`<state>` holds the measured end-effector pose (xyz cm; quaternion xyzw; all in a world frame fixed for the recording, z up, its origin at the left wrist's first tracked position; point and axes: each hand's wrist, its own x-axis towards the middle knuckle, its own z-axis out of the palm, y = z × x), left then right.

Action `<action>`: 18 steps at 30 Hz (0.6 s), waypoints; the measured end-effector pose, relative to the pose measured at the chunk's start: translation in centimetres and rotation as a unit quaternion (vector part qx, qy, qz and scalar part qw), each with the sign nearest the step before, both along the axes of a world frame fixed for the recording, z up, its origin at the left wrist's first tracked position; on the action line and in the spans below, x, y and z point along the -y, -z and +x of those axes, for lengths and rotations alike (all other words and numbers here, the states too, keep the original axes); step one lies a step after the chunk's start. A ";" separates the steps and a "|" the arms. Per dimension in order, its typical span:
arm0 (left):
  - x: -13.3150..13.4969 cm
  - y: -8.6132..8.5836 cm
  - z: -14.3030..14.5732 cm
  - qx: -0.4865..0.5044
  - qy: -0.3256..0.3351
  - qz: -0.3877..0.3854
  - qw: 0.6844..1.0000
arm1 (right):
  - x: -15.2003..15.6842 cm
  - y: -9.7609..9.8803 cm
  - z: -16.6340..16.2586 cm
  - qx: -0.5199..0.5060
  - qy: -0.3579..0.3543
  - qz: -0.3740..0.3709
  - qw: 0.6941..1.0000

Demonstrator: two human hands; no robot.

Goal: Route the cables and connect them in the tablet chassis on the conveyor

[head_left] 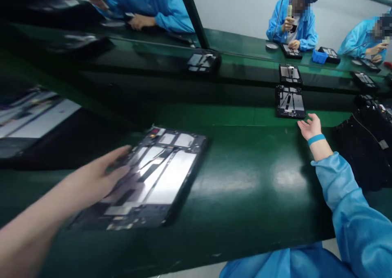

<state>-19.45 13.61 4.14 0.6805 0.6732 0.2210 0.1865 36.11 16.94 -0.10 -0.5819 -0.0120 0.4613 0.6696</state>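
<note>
My left hand (102, 173) is at the left edge of an opened tablet (171, 171), with the thumb over its top side and the other fingers partly hidden. Silver battery cells, dark flex cables and small boards show inside it. The tablet is tilted to the view and slightly blurred. My right hand (310, 126), with a blue band on the wrist, is open, palm turned up and empty. Its fingertips are close to the near right corner of another opened tablet (290, 102).
Further opened tablets lie along the dark line behind, one of them a tablet (203, 61) at centre. A black pile (364, 143) with a thin cable stands right. A blurred device (39, 116) fills the left. Co-workers in blue sit across, near a blue bin (319, 57).
</note>
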 end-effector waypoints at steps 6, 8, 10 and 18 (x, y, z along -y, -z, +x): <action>7.2 0.1 9.5 0.093 0.030 0.003 0.995 | -3.5 -1.3 0.9 -0.022 0.002 -0.046 0.999; 9.8 1.0 13.3 0.150 0.121 -0.048 0.980 | -4.3 -1.6 0.4 -0.015 -0.003 -0.049 0.999; 11.5 1.9 16.0 0.188 0.173 -0.088 0.963 | -4.7 -2.0 -0.3 -0.005 -0.015 -0.044 0.999; 11.2 3.6 18.5 0.256 0.187 -0.197 0.928 | 3.1 -3.6 -4.3 0.000 -0.158 0.034 0.987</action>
